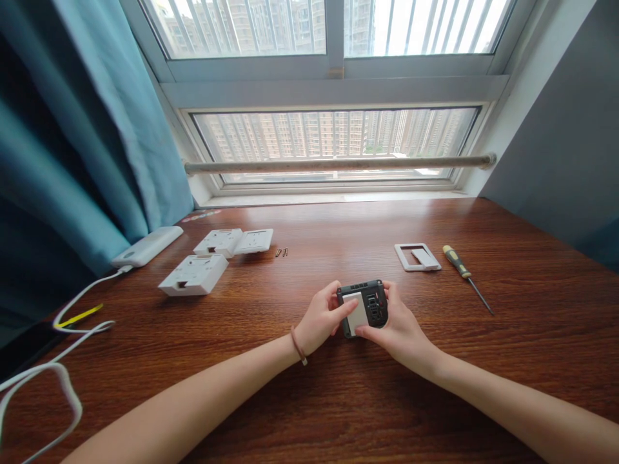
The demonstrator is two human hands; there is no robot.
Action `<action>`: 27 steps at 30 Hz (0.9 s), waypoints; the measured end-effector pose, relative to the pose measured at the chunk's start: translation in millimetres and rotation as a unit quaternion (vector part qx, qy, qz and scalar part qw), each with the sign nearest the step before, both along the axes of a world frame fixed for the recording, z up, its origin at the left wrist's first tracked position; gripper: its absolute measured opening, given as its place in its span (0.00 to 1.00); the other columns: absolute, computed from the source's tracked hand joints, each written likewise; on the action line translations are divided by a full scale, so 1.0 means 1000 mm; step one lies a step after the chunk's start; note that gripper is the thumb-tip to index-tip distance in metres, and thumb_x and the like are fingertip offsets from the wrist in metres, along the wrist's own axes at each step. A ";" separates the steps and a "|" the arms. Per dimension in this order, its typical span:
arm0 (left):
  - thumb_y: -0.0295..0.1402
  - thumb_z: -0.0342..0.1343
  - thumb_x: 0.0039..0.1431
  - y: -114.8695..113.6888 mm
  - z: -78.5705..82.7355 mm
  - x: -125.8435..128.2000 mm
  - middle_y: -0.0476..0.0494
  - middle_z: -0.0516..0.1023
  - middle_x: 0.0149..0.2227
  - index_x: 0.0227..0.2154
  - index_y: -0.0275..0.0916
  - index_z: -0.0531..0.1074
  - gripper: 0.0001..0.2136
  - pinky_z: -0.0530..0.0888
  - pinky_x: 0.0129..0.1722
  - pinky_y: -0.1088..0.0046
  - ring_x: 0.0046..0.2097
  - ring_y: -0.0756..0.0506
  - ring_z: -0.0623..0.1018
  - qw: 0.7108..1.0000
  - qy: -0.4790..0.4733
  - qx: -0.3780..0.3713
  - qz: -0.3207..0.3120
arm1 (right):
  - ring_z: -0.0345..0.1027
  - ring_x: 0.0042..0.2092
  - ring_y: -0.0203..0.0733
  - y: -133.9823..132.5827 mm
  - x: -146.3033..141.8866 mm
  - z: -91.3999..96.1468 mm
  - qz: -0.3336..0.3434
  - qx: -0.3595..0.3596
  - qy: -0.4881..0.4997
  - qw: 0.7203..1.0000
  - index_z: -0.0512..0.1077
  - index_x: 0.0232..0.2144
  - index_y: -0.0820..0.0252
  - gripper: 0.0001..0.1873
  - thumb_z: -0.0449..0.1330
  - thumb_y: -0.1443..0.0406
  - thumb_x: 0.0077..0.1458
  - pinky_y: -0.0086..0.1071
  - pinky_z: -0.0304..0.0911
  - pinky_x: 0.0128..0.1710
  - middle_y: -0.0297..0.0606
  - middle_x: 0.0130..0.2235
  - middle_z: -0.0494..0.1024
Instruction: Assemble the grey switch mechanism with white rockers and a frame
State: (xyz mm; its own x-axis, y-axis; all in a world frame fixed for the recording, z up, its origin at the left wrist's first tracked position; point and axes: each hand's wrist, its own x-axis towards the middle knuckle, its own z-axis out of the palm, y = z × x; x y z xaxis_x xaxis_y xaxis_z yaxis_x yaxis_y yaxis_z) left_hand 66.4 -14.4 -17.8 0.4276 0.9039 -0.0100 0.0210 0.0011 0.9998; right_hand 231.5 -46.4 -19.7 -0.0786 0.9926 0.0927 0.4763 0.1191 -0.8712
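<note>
Together, left hand (316,316), right hand (405,330) hold black module (376,310); grip snug, thumbs on white panel (359,316).

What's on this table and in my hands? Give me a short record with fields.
Left hand: holding black module, thumb on white panel
Right hand: holding module's other side, thumb at panel's lower edge
Left side: two white boxes, white slotted plate, small metal pieces
Right side: white frame, smaller white piece overlapping it, screwdriver
Surface: brown wood-look table
</note>
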 end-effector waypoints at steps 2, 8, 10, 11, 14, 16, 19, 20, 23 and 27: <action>0.43 0.55 0.51 0.000 0.000 0.000 0.58 0.62 0.18 0.26 0.38 0.55 0.16 0.54 0.10 0.86 0.13 0.60 0.58 1.000 -0.003 -0.002 -0.002 | 0.68 0.40 0.45 -0.001 -0.001 0.001 -0.002 -0.006 0.001 1.000 0.53 0.44 0.54 0.33 0.66 0.62 0.37 0.38 0.62 0.40 0.36 0.42 0.70; 0.45 0.56 0.50 0.002 0.003 0.000 0.59 0.61 0.17 0.25 0.38 0.55 0.17 0.51 0.08 0.85 0.11 0.60 0.57 1.000 0.009 -0.011 0.003 | 0.68 0.41 0.45 -0.002 -0.001 0.001 -0.004 -0.014 0.012 1.000 0.54 0.43 0.54 0.33 0.67 0.61 0.36 0.38 0.62 0.40 0.37 0.42 0.70; 0.45 0.56 0.49 0.002 0.005 0.001 0.59 0.61 0.16 0.24 0.38 0.55 0.18 0.51 0.07 0.86 0.11 0.60 0.57 1.000 0.009 -0.019 0.004 | 0.68 0.41 0.46 -0.001 0.000 0.000 -0.005 -0.017 0.013 1.000 0.54 0.43 0.55 0.34 0.67 0.60 0.36 0.38 0.62 0.41 0.38 0.42 0.70; 0.45 0.56 0.48 0.002 0.006 0.001 0.59 0.61 0.16 0.24 0.38 0.55 0.18 0.52 0.07 0.86 0.11 0.60 0.57 1.000 0.007 -0.026 0.005 | 0.68 0.42 0.46 0.000 0.000 -0.001 -0.006 -0.020 0.012 1.000 0.54 0.43 0.55 0.34 0.67 0.60 0.35 0.38 0.62 0.41 0.38 0.42 0.70; 0.45 0.57 0.48 0.003 0.008 0.002 0.59 0.61 0.16 0.24 0.38 0.55 0.18 0.52 0.07 0.86 0.11 0.60 0.56 0.999 0.002 -0.045 0.006 | 0.68 0.41 0.46 0.001 0.001 -0.003 -0.006 -0.035 0.007 0.999 0.55 0.43 0.55 0.35 0.68 0.59 0.34 0.38 0.62 0.40 0.38 0.41 0.71; 0.45 0.57 0.48 0.004 0.009 0.002 0.59 0.61 0.16 0.24 0.38 0.56 0.18 0.51 0.07 0.86 0.11 0.60 0.56 0.999 0.002 -0.050 0.005 | 0.68 0.41 0.46 0.002 0.002 -0.003 -0.003 -0.042 0.009 0.999 0.55 0.43 0.56 0.35 0.68 0.59 0.34 0.38 0.62 0.40 0.38 0.41 0.71; 0.45 0.56 0.49 0.004 0.008 0.002 0.59 0.61 0.16 0.25 0.38 0.56 0.17 0.51 0.07 0.85 0.11 0.60 0.56 0.999 0.014 -0.043 0.002 | 0.68 0.41 0.46 0.001 0.002 -0.002 0.003 -0.043 0.024 0.999 0.54 0.43 0.56 0.35 0.67 0.59 0.35 0.38 0.62 0.40 0.38 0.41 0.71; 0.45 0.56 0.49 0.004 0.007 0.003 0.59 0.61 0.16 0.25 0.38 0.56 0.17 0.51 0.07 0.85 0.11 0.59 0.56 0.999 0.019 -0.039 0.003 | 0.68 0.41 0.46 0.001 0.002 -0.001 0.004 -0.042 0.029 0.999 0.54 0.43 0.55 0.34 0.67 0.59 0.35 0.38 0.62 0.40 0.38 0.42 0.71; 0.45 0.56 0.49 0.004 0.005 0.003 0.59 0.60 0.17 0.25 0.38 0.56 0.17 0.51 0.07 0.85 0.11 0.59 0.57 0.999 0.026 -0.029 0.005 | 0.69 0.41 0.46 0.001 0.002 0.000 0.006 -0.035 0.036 0.999 0.54 0.43 0.55 0.34 0.67 0.60 0.36 0.37 0.62 0.40 0.38 0.41 0.71; 0.43 0.56 0.49 0.002 0.001 0.003 0.57 0.61 0.20 0.25 0.38 0.56 0.16 0.58 0.14 0.84 0.17 0.58 0.61 1.000 0.017 -0.001 0.013 | 0.69 0.40 0.45 0.002 0.001 0.001 0.014 -0.028 0.036 0.999 0.54 0.43 0.55 0.33 0.66 0.62 0.36 0.37 0.63 0.39 0.37 0.41 0.71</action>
State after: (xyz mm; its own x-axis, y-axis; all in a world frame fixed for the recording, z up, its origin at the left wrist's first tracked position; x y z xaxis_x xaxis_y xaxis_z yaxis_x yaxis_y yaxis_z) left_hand 69.2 -12.5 -16.8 0.4026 0.9150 -0.0270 0.0554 0.0051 0.9985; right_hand 232.9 -44.6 -18.3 -0.1009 0.9939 0.0440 0.4097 0.0818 -0.9086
